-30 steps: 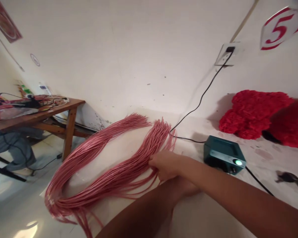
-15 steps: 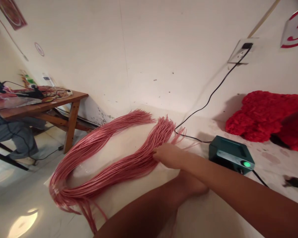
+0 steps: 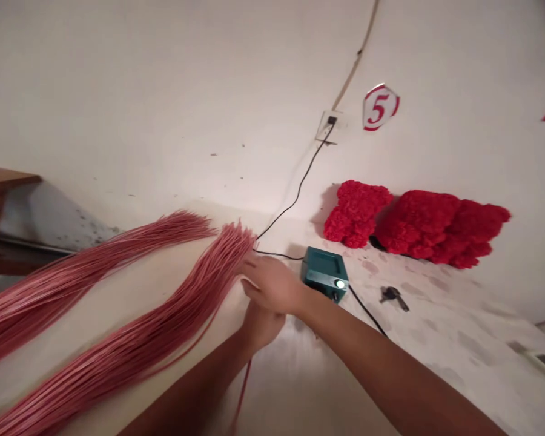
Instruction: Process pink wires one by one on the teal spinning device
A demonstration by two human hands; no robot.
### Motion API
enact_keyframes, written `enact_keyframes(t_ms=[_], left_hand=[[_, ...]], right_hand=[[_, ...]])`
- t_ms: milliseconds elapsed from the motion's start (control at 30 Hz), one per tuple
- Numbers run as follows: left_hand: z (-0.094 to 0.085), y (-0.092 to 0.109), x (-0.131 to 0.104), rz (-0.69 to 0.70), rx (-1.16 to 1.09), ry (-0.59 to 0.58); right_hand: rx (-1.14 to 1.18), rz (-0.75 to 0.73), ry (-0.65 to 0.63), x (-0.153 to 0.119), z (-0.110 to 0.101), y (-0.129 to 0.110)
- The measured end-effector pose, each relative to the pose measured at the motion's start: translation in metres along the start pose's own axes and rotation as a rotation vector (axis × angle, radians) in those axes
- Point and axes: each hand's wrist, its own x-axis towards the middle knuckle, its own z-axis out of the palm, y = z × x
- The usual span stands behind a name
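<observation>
Grip the pink strand bundle point(image 3: 177, 310), likely pliable and slippery, near its tips; closure of right hand point(image 3: 275, 281) and left hand point(image 3: 264, 326) cannot be determined.

Workshop: pink strand bundles point(image 3: 149, 333), powered teal box point(image 3: 323, 266).

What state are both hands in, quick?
Right hand: curled at the pink strands; can't tell if gripping any.
Left hand: partly hidden behind right hand; can't tell.
</observation>
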Motion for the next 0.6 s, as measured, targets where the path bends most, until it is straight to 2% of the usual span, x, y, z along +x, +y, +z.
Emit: enact_keyframes(t_ms=[67, 133, 200, 300, 467, 600], left_hand=[[0.001, -0.006, 0.011, 0.08, 0.008, -0.116], [0.003, -0.011, 0.02, 0.127, 0.009, -0.173], [0.009, -0.012, 0.028, 0.142, -0.012, -0.16], [0.023, -0.008, 0.036, 0.141, -0.081, -0.103], [0.044, -0.003, 0.039, 0.098, -0.189, -0.121], [0.048, 0.0, 0.036, 0.08, -0.184, -0.149]], right_hand=[[0.001, 0.144, 0.156, -0.041, -0.016, 0.026], [-0.002, 0.324, 0.311, -0.083, -0.023, 0.055], [0.006, 0.478, 0.407, -0.122, -0.02, 0.082], [0.046, 0.63, 0.421, -0.164, 0.001, 0.108], [0.164, 0.664, 0.322, -0.192, 0.038, 0.119], [0.219, 0.671, 0.343, -0.195, 0.048, 0.125]])
